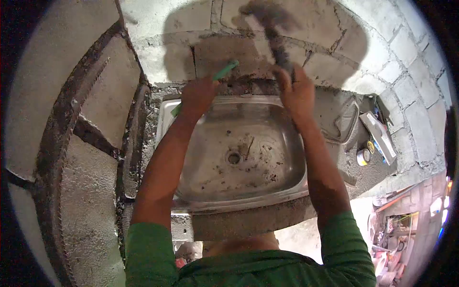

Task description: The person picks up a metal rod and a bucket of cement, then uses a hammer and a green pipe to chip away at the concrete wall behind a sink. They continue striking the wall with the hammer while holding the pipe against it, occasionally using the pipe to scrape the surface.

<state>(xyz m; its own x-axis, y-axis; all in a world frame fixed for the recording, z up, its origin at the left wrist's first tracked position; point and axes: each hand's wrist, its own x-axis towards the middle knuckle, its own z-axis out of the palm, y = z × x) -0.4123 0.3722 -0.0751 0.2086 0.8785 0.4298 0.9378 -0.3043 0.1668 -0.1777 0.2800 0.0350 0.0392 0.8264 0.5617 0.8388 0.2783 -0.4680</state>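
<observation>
Fingers of the left hand (197,95) grasp a green tool (224,71); the right hand (297,93) grips a blurred hammer (277,40) above the sink (296,184).

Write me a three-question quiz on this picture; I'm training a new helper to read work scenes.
1. True or false: the steel sink is full of water.
2. What colour is the tool in the left hand?
3. The right hand grips a dark tool raised against: A) the block wall B) the drain C) the tape roll

Key: 1 false; 2 green; 3 A.
</observation>
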